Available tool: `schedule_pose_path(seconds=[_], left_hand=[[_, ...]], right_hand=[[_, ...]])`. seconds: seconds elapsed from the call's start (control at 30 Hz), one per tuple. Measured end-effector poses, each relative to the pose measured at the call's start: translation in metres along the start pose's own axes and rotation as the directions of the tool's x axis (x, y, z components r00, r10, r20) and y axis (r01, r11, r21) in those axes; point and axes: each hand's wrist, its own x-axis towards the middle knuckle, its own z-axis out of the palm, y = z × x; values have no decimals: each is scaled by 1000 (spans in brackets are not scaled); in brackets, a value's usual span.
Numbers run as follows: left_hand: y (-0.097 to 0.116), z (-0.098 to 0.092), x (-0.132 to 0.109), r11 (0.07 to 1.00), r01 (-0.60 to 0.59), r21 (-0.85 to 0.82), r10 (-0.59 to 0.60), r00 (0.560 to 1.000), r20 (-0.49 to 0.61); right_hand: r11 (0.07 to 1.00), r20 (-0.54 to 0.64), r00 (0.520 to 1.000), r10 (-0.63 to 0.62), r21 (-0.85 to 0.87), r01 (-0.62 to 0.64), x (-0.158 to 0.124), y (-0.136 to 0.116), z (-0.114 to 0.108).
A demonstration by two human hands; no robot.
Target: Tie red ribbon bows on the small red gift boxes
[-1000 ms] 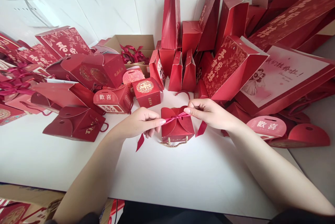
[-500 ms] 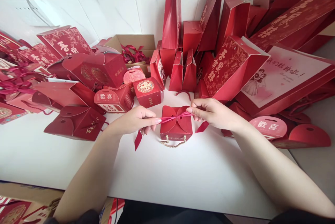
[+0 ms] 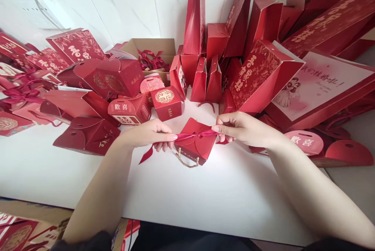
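A small red gift box with curved, overlapping top flaps stands turned at an angle on the white table. Its twisted gold cord handle hangs at the near side. Across the top stretches a dark pink ribbon, gathered at a knot over the flaps. My left hand pinches the ribbon left of the box, and a loose tail hangs below the fingers. On the other side my right hand pinches the ribbon between thumb and fingers, with another bit of tail showing under it.
A cardboard box of ribbons stands against the tiled wall. Red gift boxes crowd the back and left, some tied with bows. Tall red bags fill the right. The white table ends at a near edge in front of my body.
The gift box has turned clockwise, its handle swinging to the left. My hands have moved slightly apart, drawing the ribbon out longer between them.
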Motion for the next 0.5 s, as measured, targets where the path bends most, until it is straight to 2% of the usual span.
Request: schedule_pose_path(seconds=[0.1, 0.23, 0.33, 0.4, 0.5], left_hand=[[5, 8, -1, 992, 102, -71, -105, 994, -41], [13, 19, -5, 962, 182, -205, -191, 981, -23], [14, 21, -6, 955, 120, -273, -158, 980, -122], [12, 20, -5, 962, 36, -272, -99, 970, -223], [9, 17, -4, 975, -111, -193, 38, 936, -350]], right_hand=[[989, -6, 1000, -3, -151, 2, 0, 0, 1], [915, -75, 971, -228, -357, 187, 2, -1, 2], [913, -81, 955, -285, -327, 245, 2, -2, 2], [943, -70, 969, -237, -256, 213, 1, -5, 2], [989, 12, 991, -135, -53, 135, -2, -9, 3]])
